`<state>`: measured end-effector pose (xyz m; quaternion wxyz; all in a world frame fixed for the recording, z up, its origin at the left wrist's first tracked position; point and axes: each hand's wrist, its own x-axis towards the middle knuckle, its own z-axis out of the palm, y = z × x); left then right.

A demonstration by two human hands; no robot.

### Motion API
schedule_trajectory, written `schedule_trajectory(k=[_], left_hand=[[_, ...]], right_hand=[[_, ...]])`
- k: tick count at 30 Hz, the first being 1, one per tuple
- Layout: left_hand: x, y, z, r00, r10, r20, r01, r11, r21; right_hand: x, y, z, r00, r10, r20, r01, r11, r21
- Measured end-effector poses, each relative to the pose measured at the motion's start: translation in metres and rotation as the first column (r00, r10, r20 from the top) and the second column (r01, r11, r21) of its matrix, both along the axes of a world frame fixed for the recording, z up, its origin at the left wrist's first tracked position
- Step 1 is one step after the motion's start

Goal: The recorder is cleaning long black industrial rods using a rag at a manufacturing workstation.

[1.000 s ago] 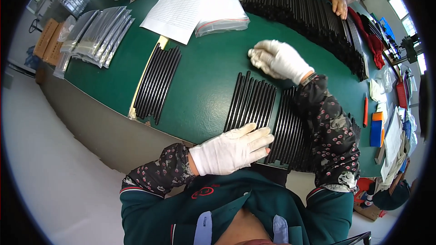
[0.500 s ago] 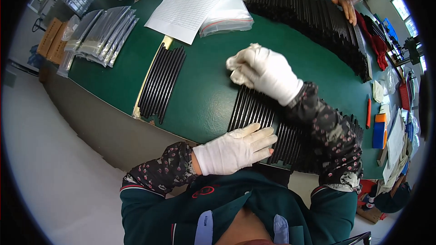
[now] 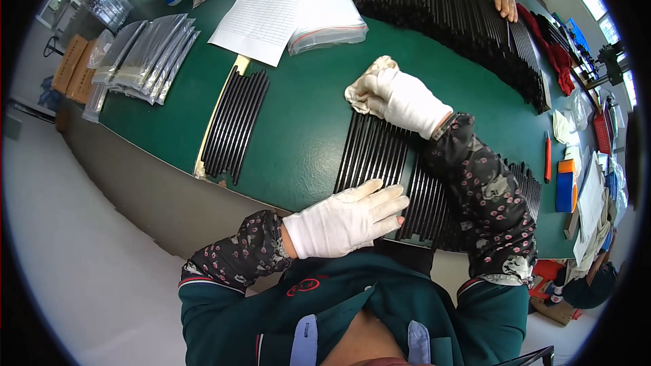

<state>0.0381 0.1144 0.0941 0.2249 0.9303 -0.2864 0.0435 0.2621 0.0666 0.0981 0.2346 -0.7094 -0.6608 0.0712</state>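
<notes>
A row of thin black rods (image 3: 369, 152) lies side by side on the green table. Flat across their near ends rests my left hand (image 3: 349, 220), gloved in white, its fingers stretched out. At their far ends my right hand (image 3: 410, 105), also gloved, is closed around a crumpled white cloth (image 3: 366, 88); its fingertips are hidden. A second group of black rods (image 3: 424, 203) sits just right of the first, partly under my right forearm, and more rods (image 3: 525, 190) show beyond that sleeve. Further left, another set of black rods (image 3: 235, 122) lies on a pale strip (image 3: 207, 142).
A long bank of black rods (image 3: 441, 17) fills the far right, with another person's hand (image 3: 502, 0) on it. Paper sheets (image 3: 261, 13) cover a clear bag (image 3: 329, 34). Bagged packs (image 3: 152, 57) lie far left. A red pen (image 3: 548, 156) and tape roll (image 3: 566, 186) are at right.
My right hand, with the cloth, has shifted slightly and now sits at the rods' far ends with less blur. My left hand stays flat on the near ends. The whole view has moved a little.
</notes>
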Motion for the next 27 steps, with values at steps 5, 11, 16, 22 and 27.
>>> schedule_trajectory(k=[5,11,16,22,27], left_hand=[[-0.001,0.003,0.001,0.999,-0.015,-0.049,0.016,1.000,0.011],[0.036,0.047,0.028,0.961,0.119,0.248,-0.136,0.989,0.051],[0.088,0.049,-0.011,0.986,0.105,0.133,-0.131,0.970,0.206],[0.091,0.045,-0.009,0.991,0.103,0.085,-0.122,0.960,0.252],[0.091,0.048,-0.028,0.971,0.173,0.166,-0.202,0.963,0.179]], right_hand=[[0.006,-0.018,0.029,0.878,-0.239,-0.414,0.281,0.959,0.044],[0.014,-0.093,0.019,0.871,-0.483,0.087,0.482,0.876,0.037],[0.004,-0.097,0.004,0.850,-0.487,0.200,0.496,0.868,0.003],[-0.014,-0.104,0.022,0.864,-0.504,-0.011,0.494,0.843,0.212],[-0.111,-0.089,0.006,0.994,-0.011,0.107,-0.002,0.993,0.122]])
